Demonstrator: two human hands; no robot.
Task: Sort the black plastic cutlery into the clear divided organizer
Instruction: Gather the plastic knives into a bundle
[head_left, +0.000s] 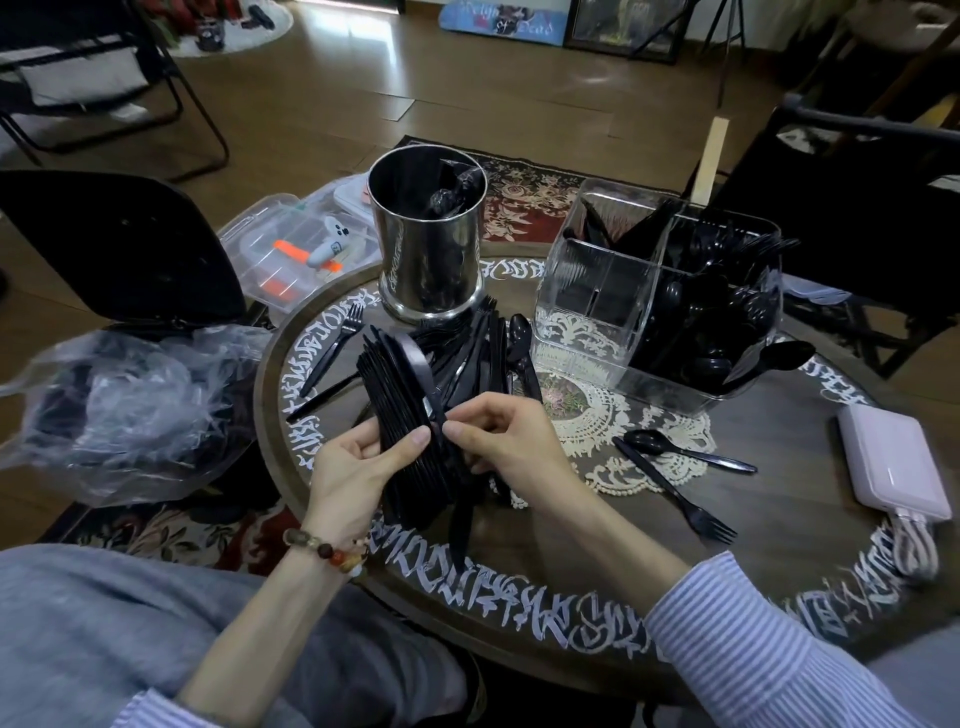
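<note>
My left hand (358, 462) grips a thick bundle of black plastic knives (400, 395) over the round table (571, 597). My right hand (498, 441) pinches one knife at the right edge of that bundle. Beyond the hands lies a pile of loose black cutlery (483, 353). A lone fork (332, 348) lies to its left. A spoon (685, 452) and a fork (675, 493) lie to the right on a lace doily. The clear divided organizer (582, 332) stands at the back right, with spoons and forks in its right compartments.
A shiny metal canister (428, 244) with some cutlery stands behind the pile. A pale power bank (893, 462) with a cable lies at the right. A crumpled plastic bag (130, 410) and a clear storage box (291, 249) sit at the left. A black chair (857, 218) stands behind the organizer.
</note>
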